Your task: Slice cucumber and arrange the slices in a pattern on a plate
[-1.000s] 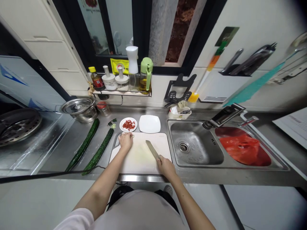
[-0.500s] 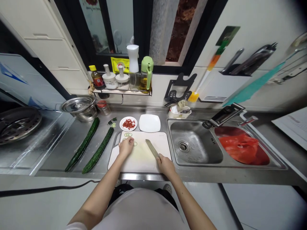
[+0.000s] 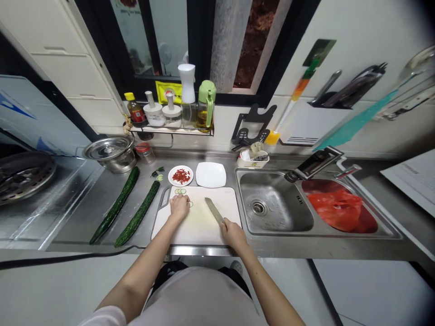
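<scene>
A white cutting board with a grey handle lies in front of me. My left hand rests over its left part, fingers stretched forward and lying low, just beside several thin cucumber slices. One more slice shows at its right edge. What is beneath the palm is hidden. My right hand is closed round the handle of a kitchen knife, whose blade lies low over the board, pointing away and left. Two whole cucumbers, one farther left and one nearer, lie left of the board.
Behind the board stand a plate of chopped red pieces and a white square plate. A steel sink is on the right, with a red plastic bag in its second basin. A lidded pot stands back left; a condiment shelf hangs above.
My left hand has turned from raised, bent fingers to a flatter pose, lower over the board by the slices. My right hand and the knife stay nearly still; the view shifts slightly.
</scene>
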A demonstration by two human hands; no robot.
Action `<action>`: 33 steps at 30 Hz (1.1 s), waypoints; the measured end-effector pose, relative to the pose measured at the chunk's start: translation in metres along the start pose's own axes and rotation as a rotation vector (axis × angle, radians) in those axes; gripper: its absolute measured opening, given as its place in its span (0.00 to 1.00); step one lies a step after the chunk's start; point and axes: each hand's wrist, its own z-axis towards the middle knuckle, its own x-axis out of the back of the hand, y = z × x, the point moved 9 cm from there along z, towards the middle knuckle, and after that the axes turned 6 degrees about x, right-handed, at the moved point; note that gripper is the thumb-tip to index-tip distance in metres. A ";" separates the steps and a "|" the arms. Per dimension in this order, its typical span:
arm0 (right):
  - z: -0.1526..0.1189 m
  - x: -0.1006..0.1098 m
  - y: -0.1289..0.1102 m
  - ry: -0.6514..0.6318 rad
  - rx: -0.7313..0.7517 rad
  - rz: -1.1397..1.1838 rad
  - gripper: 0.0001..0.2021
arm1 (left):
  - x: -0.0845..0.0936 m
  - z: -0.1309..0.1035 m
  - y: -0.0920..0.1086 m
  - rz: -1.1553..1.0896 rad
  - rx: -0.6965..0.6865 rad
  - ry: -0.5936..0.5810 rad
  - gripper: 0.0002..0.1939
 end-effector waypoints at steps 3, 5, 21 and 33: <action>-0.001 0.000 0.000 -0.007 -0.005 0.006 0.18 | 0.000 0.001 -0.001 -0.038 0.017 -0.012 0.07; -0.001 -0.001 0.001 -0.017 -0.009 0.014 0.18 | 0.001 0.001 -0.001 -0.076 0.025 -0.025 0.07; 0.001 0.001 -0.003 -0.015 0.023 -0.016 0.16 | -0.020 -0.045 -0.013 -0.232 0.061 -0.030 0.09; -0.024 0.000 -0.031 -0.089 0.193 -0.158 0.15 | -0.020 -0.045 -0.024 -0.255 0.123 -0.012 0.11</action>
